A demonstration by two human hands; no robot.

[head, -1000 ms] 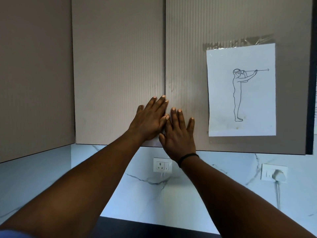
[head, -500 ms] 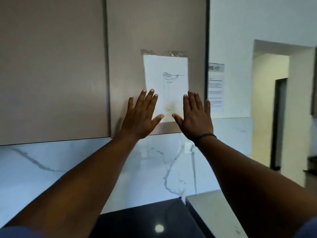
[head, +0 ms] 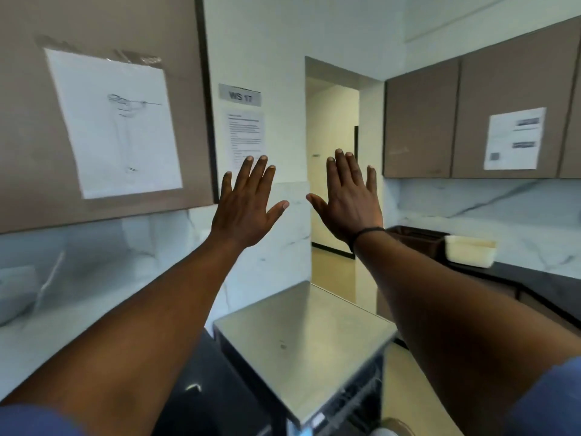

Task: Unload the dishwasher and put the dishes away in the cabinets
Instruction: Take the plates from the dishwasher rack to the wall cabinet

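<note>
My left hand (head: 248, 206) and my right hand (head: 349, 199) are raised in front of me, palms forward, fingers spread, holding nothing and touching nothing. The brown wall cabinet (head: 28, 127) with a taped paper sheet (head: 116, 124) is to the upper left, its doors closed. Below my hands stands a steel-topped dishwasher (head: 301, 344); racks show dimly behind its front at the lower right. More closed brown cabinets (head: 440, 127) hang on the right wall. No dishes are clearly visible.
A black counter (head: 550, 287) runs along the right wall with a white tub (head: 470, 250) and a dark bin (head: 421, 240) on it. A doorway (head: 333, 184) opens straight ahead. A marble backsplash (head: 94, 247) lies below the left cabinet.
My view has swung to the right, away from the cabinet doors. Both hands have come off the doors and now hover in the air, further apart.
</note>
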